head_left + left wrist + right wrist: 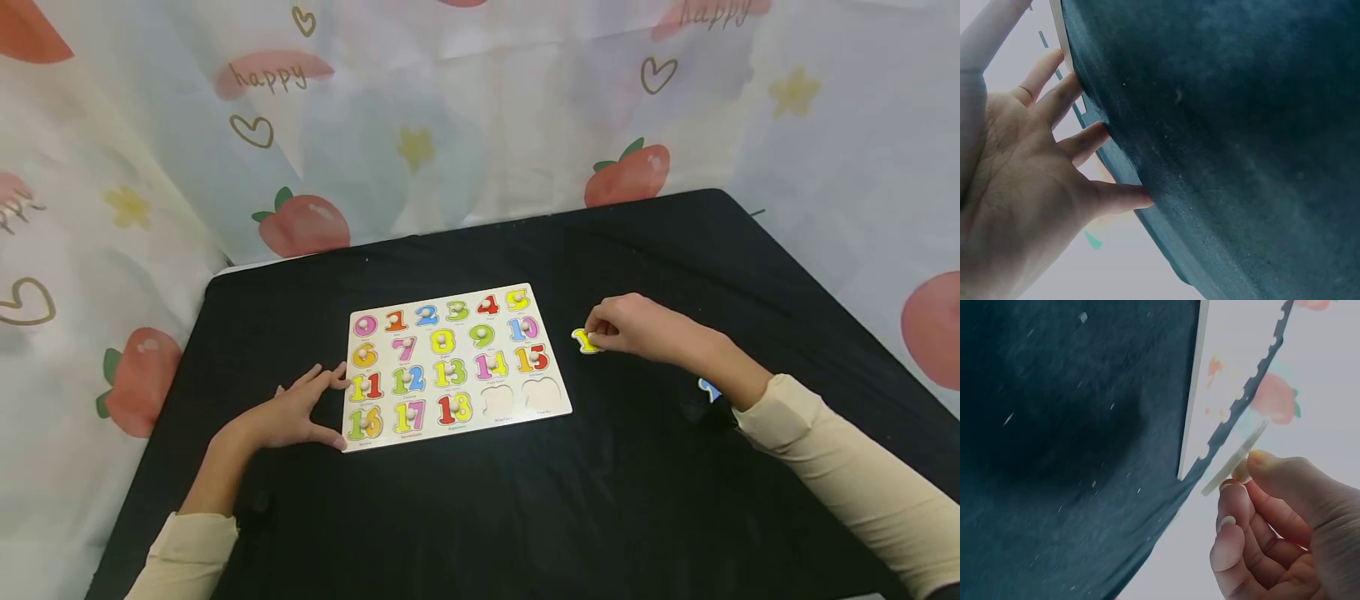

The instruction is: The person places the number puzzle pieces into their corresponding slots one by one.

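Observation:
A wooden number puzzle board (468, 429) lies on the black cloth with knobbed, coloured numbers in rows. Two recesses at its lower right show bare wood. My left hand (296, 408) touches the board's left edge, thumb at the near corner; in the left wrist view the left hand (1029, 169) has its fingers spread. Right of the board, my right hand (637, 325) pinches a yellow number piece (582, 340), partly hidden by the fingers. The right wrist view shows that number piece (1235, 461) edge-on, its knob between thumb and fingertips, held off the cloth.
A blue number piece (707, 388) lies on the cloth by the right cuff, which partly hides it. The black-covered table (450, 517) meets a patterned curtain (495, 125) at the back and sides.

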Demonstrator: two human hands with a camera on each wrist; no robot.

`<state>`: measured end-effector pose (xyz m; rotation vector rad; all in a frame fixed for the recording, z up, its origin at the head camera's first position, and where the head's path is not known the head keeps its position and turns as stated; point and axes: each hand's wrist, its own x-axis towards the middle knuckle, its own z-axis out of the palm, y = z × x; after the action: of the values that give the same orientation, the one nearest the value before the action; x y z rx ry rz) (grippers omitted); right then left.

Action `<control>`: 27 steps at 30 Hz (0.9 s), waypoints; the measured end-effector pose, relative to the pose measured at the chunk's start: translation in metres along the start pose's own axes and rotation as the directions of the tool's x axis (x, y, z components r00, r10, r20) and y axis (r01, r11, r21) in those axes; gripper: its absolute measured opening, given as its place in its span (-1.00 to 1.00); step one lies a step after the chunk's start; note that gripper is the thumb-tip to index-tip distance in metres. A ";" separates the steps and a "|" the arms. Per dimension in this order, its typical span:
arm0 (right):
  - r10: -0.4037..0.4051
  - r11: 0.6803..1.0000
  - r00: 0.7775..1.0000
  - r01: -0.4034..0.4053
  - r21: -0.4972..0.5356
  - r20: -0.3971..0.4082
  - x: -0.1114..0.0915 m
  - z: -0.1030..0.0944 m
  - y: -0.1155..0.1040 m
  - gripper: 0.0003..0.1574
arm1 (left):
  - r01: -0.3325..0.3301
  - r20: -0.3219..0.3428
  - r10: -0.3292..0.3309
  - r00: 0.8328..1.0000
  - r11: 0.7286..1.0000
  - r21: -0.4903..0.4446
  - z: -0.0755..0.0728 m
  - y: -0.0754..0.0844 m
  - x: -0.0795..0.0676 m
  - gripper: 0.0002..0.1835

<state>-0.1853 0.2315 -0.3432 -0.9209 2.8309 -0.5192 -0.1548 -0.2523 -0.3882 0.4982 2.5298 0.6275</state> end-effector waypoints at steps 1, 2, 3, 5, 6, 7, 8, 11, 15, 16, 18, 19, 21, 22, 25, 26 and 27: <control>-0.002 1.000 1.000 0.002 -0.001 0.010 0.000 0.002 -0.002 -0.92 | 0.001 0.003 -0.001 1.000 1.000 0.000 0.002 -0.001 0.001 0.02; -0.002 1.000 1.000 0.002 0.003 0.020 0.000 0.004 -0.005 -0.92 | 0.003 0.004 -0.003 1.000 1.000 0.004 0.003 -0.002 0.001 0.02; -0.002 1.000 1.000 0.002 0.005 0.029 0.000 0.005 -0.007 -0.92 | 0.005 0.005 -0.005 1.000 1.000 0.006 0.004 -0.003 0.001 0.02; -0.005 1.000 0.999 0.004 0.005 0.041 0.001 0.008 -0.010 -0.93 | 0.006 0.006 -0.006 1.000 1.000 0.007 0.005 -0.004 0.002 0.02; -0.005 1.000 0.999 0.005 0.003 0.045 0.002 0.009 -0.011 -0.93 | 0.008 0.006 -0.008 1.000 1.000 0.008 0.006 -0.005 0.003 0.03; -0.006 1.000 0.999 0.005 0.005 0.051 0.003 0.011 -0.012 -0.92 | 0.007 0.006 -0.007 1.000 1.000 0.007 0.006 -0.005 0.003 0.03; -0.006 1.000 0.998 0.005 0.007 0.057 0.004 0.012 -0.013 -0.92 | 0.008 0.006 -0.008 1.000 1.000 0.007 0.006 -0.006 0.003 0.03; -0.005 1.000 0.998 0.004 0.005 0.070 0.006 0.017 -0.017 -0.90 | 0.008 0.002 -0.008 1.000 1.000 0.003 0.007 -0.006 0.003 0.03; -0.005 1.000 0.996 0.004 0.009 0.089 0.011 0.024 -0.024 -0.87 | 0.010 -0.003 -0.010 1.000 1.000 0.000 0.008 -0.005 0.001 0.02; -0.007 1.000 0.995 0.006 0.009 0.095 0.012 0.027 -0.027 -0.87 | 0.008 -0.003 -0.008 1.000 1.000 -0.002 0.007 -0.004 0.001 0.02; -0.023 1.000 0.994 0.023 0.007 0.108 0.015 0.031 -0.034 -0.88 | 0.006 -0.004 -0.006 1.000 1.000 -0.003 0.007 -0.003 0.000 0.02; -0.036 0.999 0.993 0.035 0.006 0.116 0.017 0.033 -0.037 -0.90 | 0.005 -0.004 -0.005 1.000 1.000 -0.002 0.006 -0.003 0.000 0.02; -0.066 0.998 0.989 0.066 0.003 0.130 0.020 0.038 -0.044 -0.92 | 0.005 -0.006 -0.005 1.000 1.000 0.000 0.005 -0.003 0.000 0.01; -0.082 0.997 0.987 0.083 0.001 0.135 0.022 0.041 -0.048 -0.91 | 0.004 -0.008 -0.004 1.000 1.000 0.001 0.005 -0.003 0.000 0.02; -0.132 0.991 0.981 0.134 -0.001 0.142 0.026 0.049 -0.058 -0.85 | 0.007 -0.013 -0.007 1.000 1.000 0.001 0.004 -0.003 0.000 0.02; -0.149 0.988 0.978 0.151 -0.002 0.142 0.027 0.052 -0.061 -0.83 | 0.006 -0.012 -0.006 1.000 1.000 -0.001 0.004 -0.003 0.000 0.02; -0.162 0.986 0.976 0.165 -0.004 0.144 0.028 0.055 -0.064 -0.82 | 0.007 -0.011 -0.007 1.000 1.000 -0.001 0.004 -0.003 0.000 0.02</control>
<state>-0.1608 0.1508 -0.3714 -1.1522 2.6495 -0.4299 -0.1535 -0.2533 -0.3923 0.4873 2.5401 0.6300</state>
